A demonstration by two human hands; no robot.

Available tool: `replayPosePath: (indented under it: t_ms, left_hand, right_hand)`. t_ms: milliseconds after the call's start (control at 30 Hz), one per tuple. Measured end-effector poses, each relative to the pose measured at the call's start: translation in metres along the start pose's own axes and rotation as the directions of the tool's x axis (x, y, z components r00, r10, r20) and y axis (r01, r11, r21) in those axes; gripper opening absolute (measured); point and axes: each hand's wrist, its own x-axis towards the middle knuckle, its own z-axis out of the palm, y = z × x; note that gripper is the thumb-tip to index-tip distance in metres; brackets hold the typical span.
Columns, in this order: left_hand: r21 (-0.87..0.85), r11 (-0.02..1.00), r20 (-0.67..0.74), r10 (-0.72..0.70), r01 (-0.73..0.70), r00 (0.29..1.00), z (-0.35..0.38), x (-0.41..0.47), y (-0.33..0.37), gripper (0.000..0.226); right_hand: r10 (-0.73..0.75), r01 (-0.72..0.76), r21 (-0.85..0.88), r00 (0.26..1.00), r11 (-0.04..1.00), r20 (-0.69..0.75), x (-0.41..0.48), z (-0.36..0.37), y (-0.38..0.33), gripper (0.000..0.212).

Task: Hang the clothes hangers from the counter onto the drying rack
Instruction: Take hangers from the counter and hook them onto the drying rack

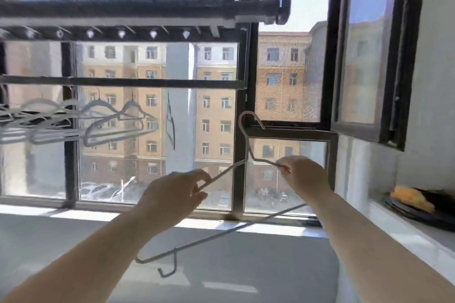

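A thin grey wire hanger (247,145) is held up in front of the window, hook uppermost. My left hand (172,194) pinches its left shoulder and my right hand (304,176) pinches its right shoulder. Its bottom bar slants down to the lower left, with a small hook under it. Overhead runs the dark drying rack (138,11) with a perforated rail beneath it. Several grey hangers (115,122) hang at the left, below a lower rack bar (123,82). The held hanger's hook is below and to the right of the rack.
The counter (416,236) runs along the right wall with a dark tray holding something yellow (413,198). An open window sash (369,56) juts in at the upper right. The white sill (123,214) lies below the panes.
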Motion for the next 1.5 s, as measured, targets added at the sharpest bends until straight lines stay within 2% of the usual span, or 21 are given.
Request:
replayPosePath:
  t_ms: [100,400,467,567,700,833,1000,1167,1267,1500]
  left_hand:
    - [0.099,0.995,-0.076,-0.017,0.025,0.997,-0.005,0.005,-0.034,0.030]
    - [0.140,0.981,-0.116,-0.120,0.136,0.986,-0.017,0.033,-0.083,0.036]
    - [0.077,0.983,-0.078,-0.158,0.164,0.984,-0.022,0.044,-0.085,0.032]
    - [-0.170,0.957,0.069,-0.225,0.234,0.972,-0.026,0.068,-0.086,0.033]
    - [-0.454,0.815,0.166,-0.319,0.360,0.933,-0.040,0.100,-0.083,0.036]
    - [-0.637,0.662,0.223,-0.333,0.395,0.916,-0.046,0.124,-0.075,0.022]
    - [-0.686,0.625,0.167,-0.362,0.372,0.917,-0.035,0.147,-0.070,0.019]
    - [-0.714,0.610,0.064,-0.433,0.344,0.899,-0.024,0.174,-0.065,0.025]
    - [-0.696,0.629,0.032,-0.454,0.346,0.891,-0.019,0.190,-0.061,0.028]
    - [-0.660,0.658,-0.021,-0.497,0.361,0.868,-0.009,0.222,-0.061,0.030]
  right_hand:
    - [0.000,0.000,0.047,1.000,0.999,-0.002,0.025,0.021,-0.036,0.028]
    - [-0.044,0.041,0.102,0.999,0.994,0.019,0.089,0.061,-0.085,0.028]
    - [-0.058,0.055,0.106,0.998,0.993,0.025,0.105,0.066,-0.088,0.028]
    - [-0.086,0.083,0.115,0.996,0.990,0.017,0.133,0.073,-0.087,0.028]
    - [-0.106,0.105,0.137,0.994,0.985,0.003,0.167,0.080,-0.083,0.029]
    - [-0.116,0.116,0.134,0.993,0.984,-0.005,0.197,0.084,-0.070,0.029]
    - [-0.163,0.165,0.133,0.986,0.977,-0.024,0.228,0.084,-0.057,0.032]
    - [-0.169,0.171,0.006,0.979,0.985,-0.116,0.255,0.071,-0.046,0.049]
    - [-0.146,0.142,-0.058,0.987,0.988,-0.074,0.272,0.065,-0.042,0.059]
    - [-0.130,0.133,-0.068,0.990,0.989,0.051,0.292,0.060,-0.038,0.066]
